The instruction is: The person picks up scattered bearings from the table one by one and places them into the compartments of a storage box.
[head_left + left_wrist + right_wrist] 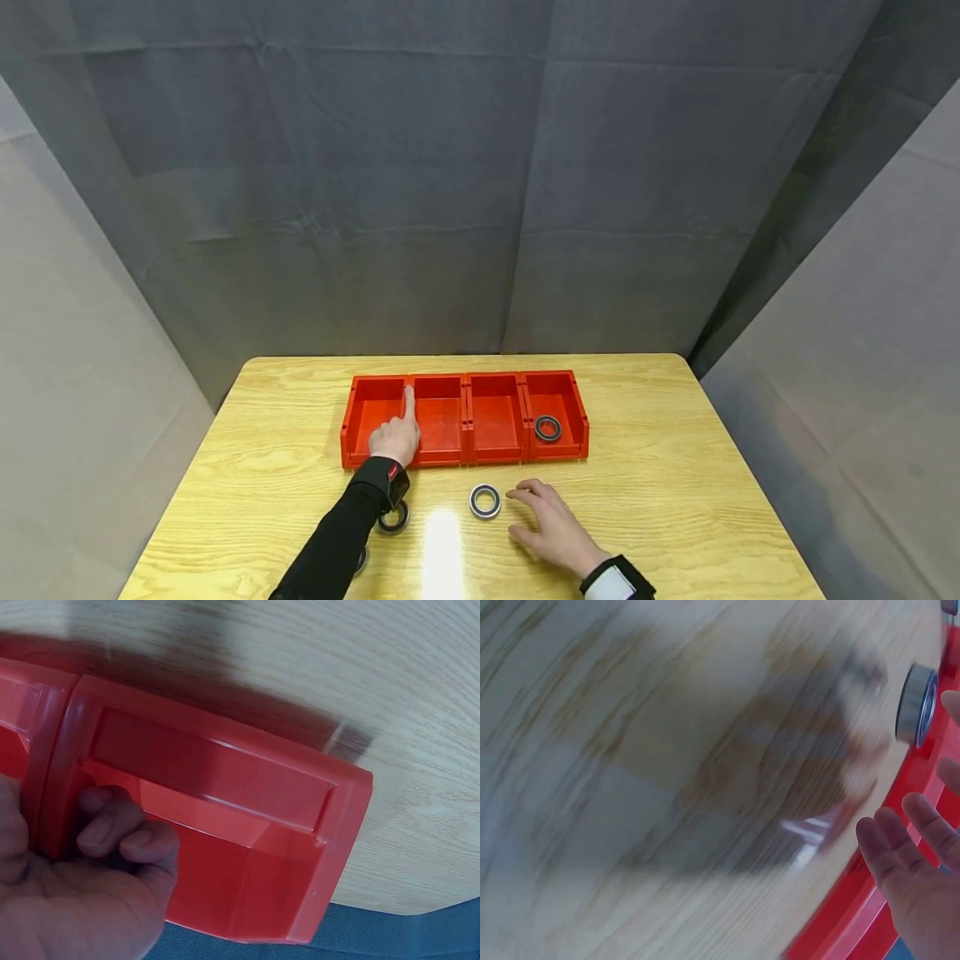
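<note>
A row of joined red bins lies on the table. My left hand reaches over the left end, its index finger stretched along the wall between the two leftmost bins. In the left wrist view the other fingers are curled above the end bin and hold nothing. My right hand hovers over the table with spread, loosely bent fingers and nothing in it. Just left of its fingertips lies a ring-shaped bearing, also seen as a metal ring in the right wrist view.
Another bearing lies in the rightmost bin. A darker bearing sits partly under my left wrist, and one more ring is mostly hidden by the black sleeve. Grey cloth hangs behind the wooden table.
</note>
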A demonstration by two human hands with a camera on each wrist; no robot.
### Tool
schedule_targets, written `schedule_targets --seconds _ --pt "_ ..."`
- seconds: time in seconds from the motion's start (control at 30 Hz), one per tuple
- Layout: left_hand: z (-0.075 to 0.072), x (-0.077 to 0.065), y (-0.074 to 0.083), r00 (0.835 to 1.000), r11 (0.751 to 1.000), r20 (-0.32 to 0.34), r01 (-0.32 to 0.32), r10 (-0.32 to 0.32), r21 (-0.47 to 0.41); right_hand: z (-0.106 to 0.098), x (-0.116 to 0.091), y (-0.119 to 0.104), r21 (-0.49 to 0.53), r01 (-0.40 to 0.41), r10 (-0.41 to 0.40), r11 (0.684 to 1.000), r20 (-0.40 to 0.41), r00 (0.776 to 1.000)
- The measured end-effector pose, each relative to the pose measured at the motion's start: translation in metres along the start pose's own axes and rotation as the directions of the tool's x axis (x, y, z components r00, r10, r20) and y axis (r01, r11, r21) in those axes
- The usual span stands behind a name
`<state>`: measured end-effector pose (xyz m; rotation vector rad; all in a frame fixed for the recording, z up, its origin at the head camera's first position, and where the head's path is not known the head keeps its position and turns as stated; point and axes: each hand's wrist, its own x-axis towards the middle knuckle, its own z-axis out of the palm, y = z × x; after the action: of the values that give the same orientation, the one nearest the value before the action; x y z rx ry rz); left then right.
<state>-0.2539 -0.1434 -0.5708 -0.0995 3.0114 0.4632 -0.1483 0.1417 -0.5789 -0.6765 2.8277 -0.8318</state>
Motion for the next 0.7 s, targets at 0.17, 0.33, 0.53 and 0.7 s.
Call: schedule_targets --seconds 0.17,0.33,0.53,0.7 --pt "0.0 0.001 0.0 0.999 1.0 0.031 0.019 -0.019 -0.003 0.006 0.005 -0.009 -0.031 0.005 -0.005 1.0 0.026 1.0" --pt "-0.002 0.001 0.0 0.999 1.0 0.033 0.022 -0.022 -0.008 0.011 0.01 -0.016 -0.095 0.028 -0.025 0.995 0.029 0.999" --pt "-0.002 0.002 0.0 0.999 1.0 0.037 0.027 -0.027 -0.005 0.017 0.016 -0.024 -0.145 0.034 -0.028 0.989 0.042 0.999" --pt "-0.003 0.003 0.0 0.998 1.0 0.051 0.027 -0.027 0.002 0.018 0.02 -0.03 -0.144 0.034 -0.022 0.989 0.084 0.996"
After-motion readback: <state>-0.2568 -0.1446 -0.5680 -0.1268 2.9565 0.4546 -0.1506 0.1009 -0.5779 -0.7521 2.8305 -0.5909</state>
